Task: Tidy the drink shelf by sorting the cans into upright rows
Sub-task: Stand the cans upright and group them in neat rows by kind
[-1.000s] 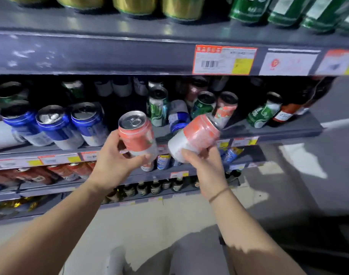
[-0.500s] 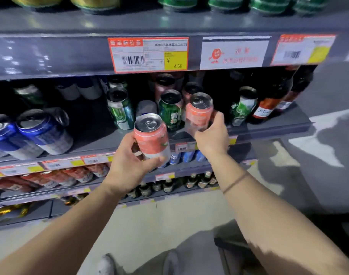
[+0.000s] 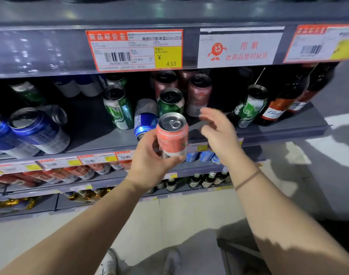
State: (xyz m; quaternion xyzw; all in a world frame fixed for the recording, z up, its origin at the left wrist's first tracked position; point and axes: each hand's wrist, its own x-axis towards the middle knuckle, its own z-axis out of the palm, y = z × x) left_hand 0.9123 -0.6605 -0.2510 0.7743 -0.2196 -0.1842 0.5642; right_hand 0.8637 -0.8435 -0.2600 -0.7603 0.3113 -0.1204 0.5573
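Note:
My left hand [image 3: 149, 159] grips an upright salmon-red can [image 3: 172, 135] in front of the grey drink shelf [image 3: 102, 135]. My right hand [image 3: 219, 132] hovers empty, fingers relaxed, just in front of a red can [image 3: 198, 94] standing upright on the shelf. More red cans [image 3: 165, 81] stand behind it. A green can [image 3: 170, 102] stands beside them, another green can [image 3: 118, 106] leans left of it, and a blue-white can [image 3: 145, 118] sits tipped between them.
Blue cans [image 3: 36, 130] lie tilted at the shelf's left. A green-white can [image 3: 249, 106] and dark bottles [image 3: 284, 96] stand at the right. Price tags [image 3: 135, 49] hang on the shelf above. Lower shelves hold red cans [image 3: 56, 173] and small bottles [image 3: 207, 179].
My right hand has set its red can upright on the shelf, let go and drawn back. The left hand still holds its can, now a little further right.

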